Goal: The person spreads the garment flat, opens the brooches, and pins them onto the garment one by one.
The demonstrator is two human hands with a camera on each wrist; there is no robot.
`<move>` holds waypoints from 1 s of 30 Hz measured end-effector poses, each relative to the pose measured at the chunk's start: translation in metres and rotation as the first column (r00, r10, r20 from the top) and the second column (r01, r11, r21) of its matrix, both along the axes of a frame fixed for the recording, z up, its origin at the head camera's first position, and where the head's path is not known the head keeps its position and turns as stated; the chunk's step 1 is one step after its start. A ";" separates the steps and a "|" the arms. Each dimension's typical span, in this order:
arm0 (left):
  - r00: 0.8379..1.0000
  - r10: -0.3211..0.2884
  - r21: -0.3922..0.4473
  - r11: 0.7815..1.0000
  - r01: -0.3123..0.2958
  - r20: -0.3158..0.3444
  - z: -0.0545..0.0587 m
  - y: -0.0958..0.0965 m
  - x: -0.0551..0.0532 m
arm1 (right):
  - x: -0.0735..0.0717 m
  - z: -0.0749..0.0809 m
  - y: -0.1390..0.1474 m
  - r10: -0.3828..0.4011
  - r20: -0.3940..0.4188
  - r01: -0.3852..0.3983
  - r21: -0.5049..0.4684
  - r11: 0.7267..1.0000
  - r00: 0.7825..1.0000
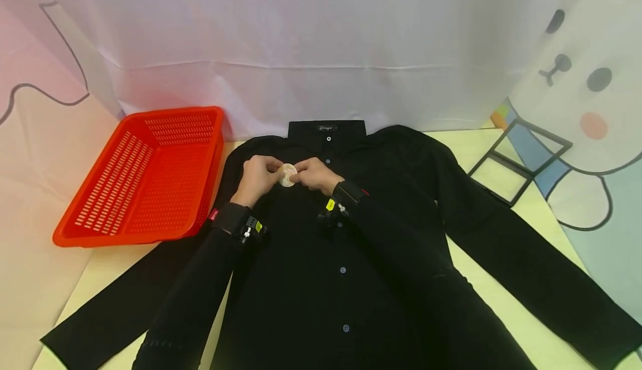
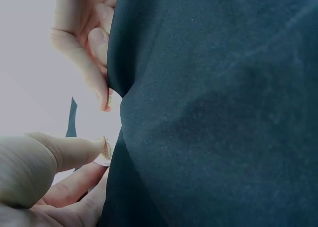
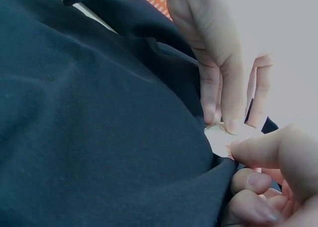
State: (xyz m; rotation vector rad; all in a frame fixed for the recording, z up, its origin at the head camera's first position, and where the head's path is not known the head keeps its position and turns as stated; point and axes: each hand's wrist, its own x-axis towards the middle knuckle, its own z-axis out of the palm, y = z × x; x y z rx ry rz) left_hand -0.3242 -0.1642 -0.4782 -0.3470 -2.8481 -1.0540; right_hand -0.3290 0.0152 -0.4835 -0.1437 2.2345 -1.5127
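A black long-sleeved button shirt (image 1: 293, 286) lies spread flat, collar at the far side. At its upper left chest, a small round whitish badge (image 1: 287, 174) with a gold-toned pattern sits between both hands. My left hand (image 1: 257, 179) pinches its left edge between thumb and fingers. From the other side, my right hand (image 1: 317, 175) pinches the right edge. In the right wrist view, the badge (image 3: 216, 141) is right against the shirt's cloth, which bunches up beside the right fingers. Raised cloth hides part of the badge in the left wrist view.
A red plastic basket (image 1: 142, 240) stands at the left, overlapping the shirt's left sleeve. On the right, a black double-square frame (image 1: 512, 162) lies beyond the other sleeve. The pale yellow table (image 1: 466, 141) ends at a white cloth backdrop (image 1: 351, 35).
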 end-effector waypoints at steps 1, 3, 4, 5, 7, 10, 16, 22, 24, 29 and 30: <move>1.000 -0.001 0.001 1.000 0.001 -0.005 0.000 0.000 0.000 | 0.000 0.000 0.000 0.005 0.000 -0.005 -0.004 1.000 1.000; 1.000 -0.008 0.000 1.000 0.008 -0.013 0.000 -0.001 -0.001 | -0.001 0.002 0.001 0.022 0.000 -0.022 -0.008 1.000 1.000; 1.000 -0.011 0.001 1.000 0.011 -0.016 0.000 -0.001 -0.001 | -0.002 0.002 0.002 0.031 0.003 -0.031 -0.011 0.999 1.000; 1.000 -0.016 0.003 1.000 0.016 -0.022 0.000 -0.002 -0.001 | -0.002 0.002 0.002 0.040 0.007 -0.040 -0.017 0.999 0.999; 0.999 -0.024 0.012 1.000 0.024 -0.032 0.001 -0.002 0.000 | -0.004 0.002 0.003 0.055 0.014 -0.054 -0.027 0.998 0.998; 0.999 -0.027 0.031 0.999 0.029 -0.037 0.003 -0.003 0.001 | -0.004 0.001 0.003 0.063 0.017 -0.062 -0.039 0.997 0.998; 1.000 -0.008 0.034 0.999 0.008 -0.008 0.002 -0.005 0.004 | 0.002 -0.002 0.002 -0.011 -0.004 0.010 -0.030 0.999 1.000; 1.000 0.005 0.060 0.998 -0.006 0.009 -0.002 -0.006 0.003 | 0.004 -0.004 0.001 -0.035 -0.017 0.034 -0.025 0.999 0.999; 1.000 0.002 0.063 0.998 -0.003 0.007 -0.002 -0.006 0.003 | 0.003 -0.004 0.001 -0.013 -0.014 0.012 -0.030 0.999 1.000; 1.000 0.016 0.066 0.998 -0.016 -0.011 -0.002 -0.005 0.003 | 0.000 -0.008 0.002 0.026 -0.012 -0.027 -0.039 0.999 1.000; 1.000 0.020 0.067 0.998 -0.019 -0.013 -0.001 -0.005 0.002 | 0.000 -0.008 0.002 0.023 -0.013 -0.023 -0.039 0.999 1.000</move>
